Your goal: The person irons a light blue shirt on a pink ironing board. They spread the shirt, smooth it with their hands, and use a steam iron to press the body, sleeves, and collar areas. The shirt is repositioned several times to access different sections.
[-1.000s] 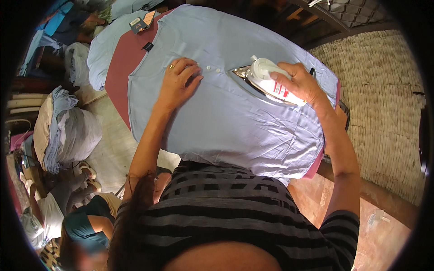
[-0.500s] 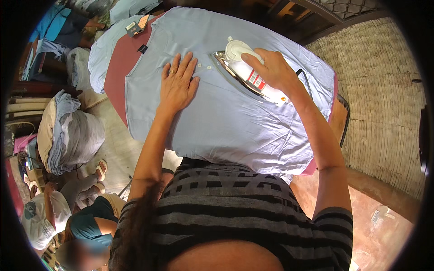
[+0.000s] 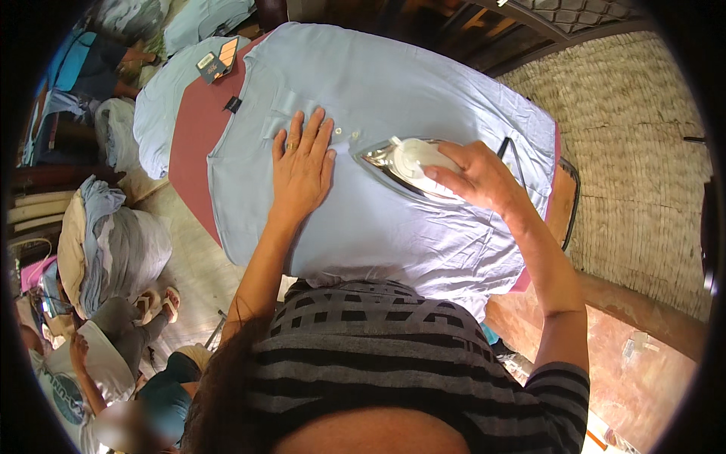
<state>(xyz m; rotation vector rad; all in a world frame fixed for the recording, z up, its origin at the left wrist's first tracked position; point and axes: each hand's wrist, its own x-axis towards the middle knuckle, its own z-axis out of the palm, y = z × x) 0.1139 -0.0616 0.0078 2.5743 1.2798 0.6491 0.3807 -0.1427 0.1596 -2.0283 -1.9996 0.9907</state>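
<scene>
Bundles [image 3: 113, 250] of cloth flank the board [image 3: 193, 144] under the shirt [image 3: 423, 227].

Small garment pressing workshop, padded maroon worktop [image 3: 193, 144] under the hands, heaps of pale blue clothes [image 3: 113, 250] on the floor to their left, people [image 3: 113, 363] seated there, rough block wall [image 3: 628, 151] to their right.

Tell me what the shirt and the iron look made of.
Shirt: thin light-blue woven cloth, probably cotton or a blend; matte, softly creased, draping over the board edge.
Iron: shiny mirror-like metal soleplate edge, white body that looks like plastic. The right hand grips it; the left hand lies flat on the cloth.
</scene>
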